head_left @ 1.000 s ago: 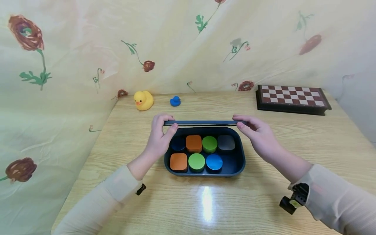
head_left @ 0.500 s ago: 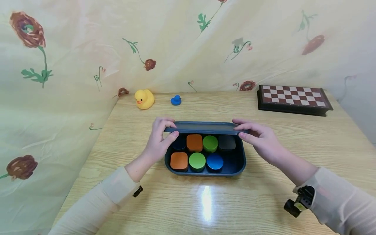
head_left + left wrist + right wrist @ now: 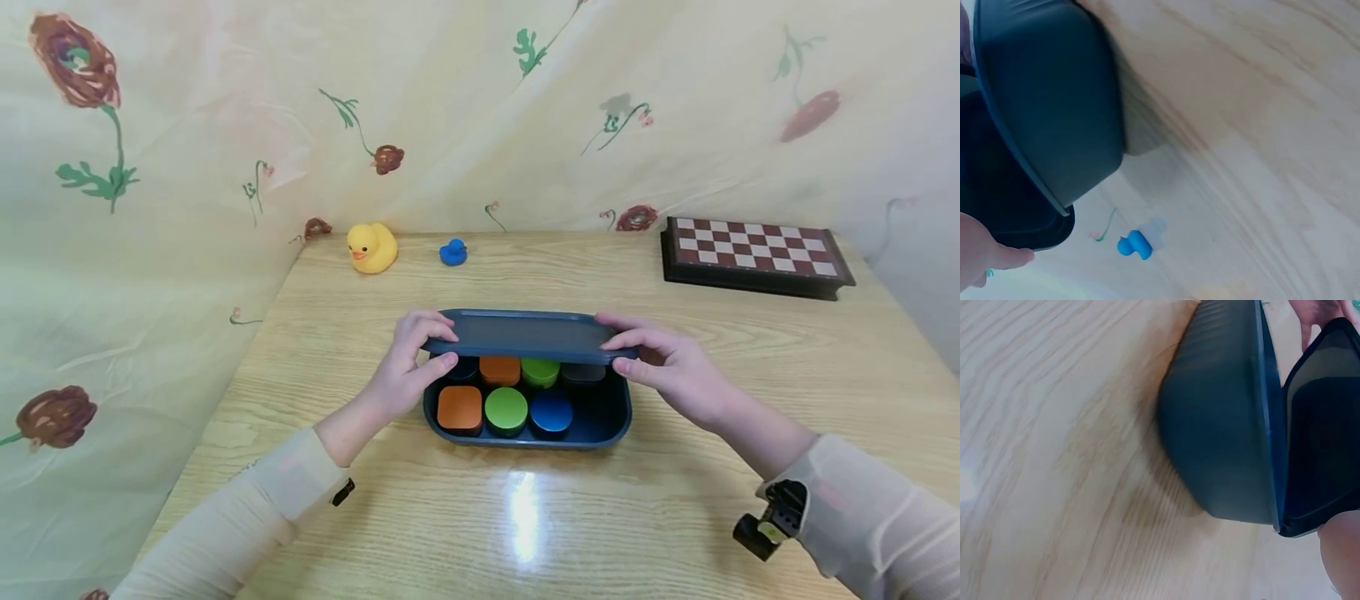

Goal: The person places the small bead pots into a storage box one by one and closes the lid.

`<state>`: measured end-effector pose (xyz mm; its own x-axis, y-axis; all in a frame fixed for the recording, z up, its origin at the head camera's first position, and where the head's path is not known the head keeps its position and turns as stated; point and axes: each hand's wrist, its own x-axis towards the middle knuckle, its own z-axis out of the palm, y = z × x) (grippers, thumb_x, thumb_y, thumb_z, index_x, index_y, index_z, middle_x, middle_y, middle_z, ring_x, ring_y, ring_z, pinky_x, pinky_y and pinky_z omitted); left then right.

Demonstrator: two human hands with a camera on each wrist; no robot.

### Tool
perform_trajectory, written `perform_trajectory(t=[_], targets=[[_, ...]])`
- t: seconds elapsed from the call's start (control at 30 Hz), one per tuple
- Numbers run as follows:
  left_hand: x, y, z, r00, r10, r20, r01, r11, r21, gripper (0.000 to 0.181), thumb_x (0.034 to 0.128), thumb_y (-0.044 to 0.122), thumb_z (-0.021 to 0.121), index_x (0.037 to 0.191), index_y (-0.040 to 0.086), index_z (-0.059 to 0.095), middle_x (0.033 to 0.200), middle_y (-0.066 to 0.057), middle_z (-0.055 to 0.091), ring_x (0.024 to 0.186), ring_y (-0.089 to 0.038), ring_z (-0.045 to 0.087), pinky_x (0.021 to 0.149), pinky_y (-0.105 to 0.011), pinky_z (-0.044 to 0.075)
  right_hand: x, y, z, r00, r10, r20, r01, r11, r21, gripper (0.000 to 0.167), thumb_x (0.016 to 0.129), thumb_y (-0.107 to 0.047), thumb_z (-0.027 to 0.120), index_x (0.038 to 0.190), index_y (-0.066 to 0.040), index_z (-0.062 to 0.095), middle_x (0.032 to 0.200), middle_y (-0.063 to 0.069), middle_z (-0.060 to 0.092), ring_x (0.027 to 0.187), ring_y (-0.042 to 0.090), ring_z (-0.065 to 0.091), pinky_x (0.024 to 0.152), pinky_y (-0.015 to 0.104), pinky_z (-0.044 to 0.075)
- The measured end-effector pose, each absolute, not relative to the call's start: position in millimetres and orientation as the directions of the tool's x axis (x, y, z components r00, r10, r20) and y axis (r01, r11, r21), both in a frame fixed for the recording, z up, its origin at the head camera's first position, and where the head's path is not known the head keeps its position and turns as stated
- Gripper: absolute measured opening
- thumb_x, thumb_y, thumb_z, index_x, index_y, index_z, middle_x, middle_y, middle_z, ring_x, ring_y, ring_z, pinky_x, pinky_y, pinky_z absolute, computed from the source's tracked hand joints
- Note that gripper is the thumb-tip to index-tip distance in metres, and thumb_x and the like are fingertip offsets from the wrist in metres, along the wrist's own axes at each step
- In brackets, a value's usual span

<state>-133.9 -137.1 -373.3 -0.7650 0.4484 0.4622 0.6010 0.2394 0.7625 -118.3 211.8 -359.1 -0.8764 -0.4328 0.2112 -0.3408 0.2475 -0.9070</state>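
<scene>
A dark blue lid point(image 3: 525, 333) tilts over the back of a dark blue box point(image 3: 592, 429) on the table. My left hand point(image 3: 408, 362) pinches the lid's left end between thumb and fingers. At the other end my right hand point(image 3: 671, 367) grips it the same way. Inside the box stand an orange square container point(image 3: 460, 407), a light green round one point(image 3: 506, 409) and a blue round one point(image 3: 551, 412). Behind them, the lid partly hides a back row with another orange piece point(image 3: 500, 371) and a green one point(image 3: 540, 372). Both wrist views show the box wall point(image 3: 1054, 94) beside the angled lid.
A yellow rubber duck point(image 3: 372, 248) and a small blue duck point(image 3: 453, 252) sit at the back of the wooden table point(image 3: 360, 517). A folded checkered game board point(image 3: 757, 254) lies at the back right. Flowered cloth point(image 3: 450, 100) hangs behind.
The lid's front edge has come down and forward in both hands, from nearly edge-on to slanted. It now covers part of the back row. The box has stayed in place.
</scene>
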Motion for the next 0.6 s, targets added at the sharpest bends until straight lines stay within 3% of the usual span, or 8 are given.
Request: perform_trajectory(t=[0.27, 0.43, 0.6], targets=[[-129, -141, -379, -0.756, 0.541, 0.368, 0.555, 0.233, 0.798, 0.016, 0.0899, 0.001, 0.051, 0.105, 0.006, 0.053, 0.125, -0.014, 0.043, 0.121, -0.029, 0.031, 0.096, -0.049, 0.03, -116, 221, -363, -0.861, -0.486, 0.151, -0.346, 0.343, -0.873, 0.017, 0.093, -0.006, 0.058, 0.108, -0.01, 0.065, 0.139, 0.008, 0.045, 0.127, 0.002, 0.034, 0.093, 0.011, 0.033], [-129, -142, -378, -0.746, 0.577, 0.333, 0.553, 0.258, 0.792, 0.016, 0.0883, 0.0, 0.058, 0.103, 0.007, 0.057, 0.122, -0.012, 0.047, 0.12, -0.028, 0.035, 0.097, -0.048, 0.032, -115, 224, -364, -0.835, -0.517, 0.188, -0.396, 0.327, -0.858, 0.019, 0.089, -0.001, 0.06, 0.105, -0.01, 0.066, 0.133, 0.011, 0.048, 0.127, 0.001, 0.034, 0.095, 0.01, 0.031], [-124, -145, -380, -0.737, 0.619, 0.272, 0.553, 0.319, 0.77, 0.016, 0.0872, 0.004, 0.064, 0.102, 0.008, 0.059, 0.121, -0.008, 0.048, 0.117, -0.026, 0.037, 0.095, -0.047, 0.035, -110, 227, -365, -0.803, -0.558, 0.209, -0.478, 0.393, -0.785, 0.024, 0.086, -0.004, 0.065, 0.105, -0.018, 0.065, 0.125, 0.005, 0.054, 0.13, -0.002, 0.031, 0.095, 0.008, 0.028]])
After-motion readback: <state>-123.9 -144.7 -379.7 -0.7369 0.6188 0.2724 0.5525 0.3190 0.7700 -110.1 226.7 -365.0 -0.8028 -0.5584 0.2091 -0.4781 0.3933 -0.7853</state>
